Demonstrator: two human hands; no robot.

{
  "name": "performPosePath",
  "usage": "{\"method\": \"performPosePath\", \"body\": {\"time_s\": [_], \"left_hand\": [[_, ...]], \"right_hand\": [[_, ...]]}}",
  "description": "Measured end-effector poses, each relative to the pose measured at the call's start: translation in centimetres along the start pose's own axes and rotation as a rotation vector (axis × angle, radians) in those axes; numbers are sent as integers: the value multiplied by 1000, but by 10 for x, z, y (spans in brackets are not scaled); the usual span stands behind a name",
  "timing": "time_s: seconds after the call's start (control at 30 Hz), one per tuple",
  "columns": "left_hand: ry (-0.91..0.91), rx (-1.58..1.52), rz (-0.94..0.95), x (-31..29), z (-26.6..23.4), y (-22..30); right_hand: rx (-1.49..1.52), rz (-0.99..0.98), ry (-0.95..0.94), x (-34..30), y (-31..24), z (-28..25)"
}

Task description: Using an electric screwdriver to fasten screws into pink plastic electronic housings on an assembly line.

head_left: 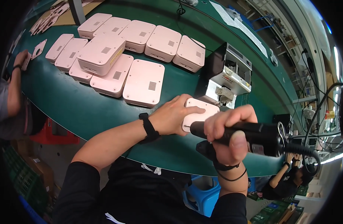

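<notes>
My left hand (170, 115) is closed round the edge of a small white plastic housing (195, 105), its thumb lying across the top face. The housing rests on the green table in front of me. In my right hand (231, 128) is a black electric screwdriver (266, 139), gripped round its body and held nearly level. Its bit reaches a screw hole at the near left corner of the housing. My right hand and the tool cover much of the housing's right side. A cord runs off the tool's back end.
Several similar white housings (144, 82) stand left and beyond, one stacked on others. A black and white screw feeder (231, 76) stands just past my hands. Flat cut-out pieces (48, 18) lie far left. Co-workers' arms show at the left (15, 87) and right (280, 175). A blue stool (205, 192) stands below.
</notes>
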State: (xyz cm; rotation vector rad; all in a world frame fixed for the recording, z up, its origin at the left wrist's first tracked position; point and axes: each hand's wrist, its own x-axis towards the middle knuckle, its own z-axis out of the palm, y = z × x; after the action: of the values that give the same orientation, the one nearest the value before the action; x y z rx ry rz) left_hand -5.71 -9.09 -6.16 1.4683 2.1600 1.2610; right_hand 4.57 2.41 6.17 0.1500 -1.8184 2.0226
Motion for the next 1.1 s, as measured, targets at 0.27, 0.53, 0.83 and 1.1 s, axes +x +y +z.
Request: {"method": "performPosePath", "body": {"time_s": [0.27,0.53,0.83,1.1], "left_hand": [[-202,-582,-249,-5,-21,20],[-555,-1247,-1015,-16,0,40],[-250,-42,-18,14,31,63],[-219,29,40,22,44,55]], "right_hand": [[249,-315,252,4,-80,-76],[-138,-50,697,-111,-38,-144],[-126,-183,758,-134,-51,-156],[15,-242,492,-106,-45,-140]]}}
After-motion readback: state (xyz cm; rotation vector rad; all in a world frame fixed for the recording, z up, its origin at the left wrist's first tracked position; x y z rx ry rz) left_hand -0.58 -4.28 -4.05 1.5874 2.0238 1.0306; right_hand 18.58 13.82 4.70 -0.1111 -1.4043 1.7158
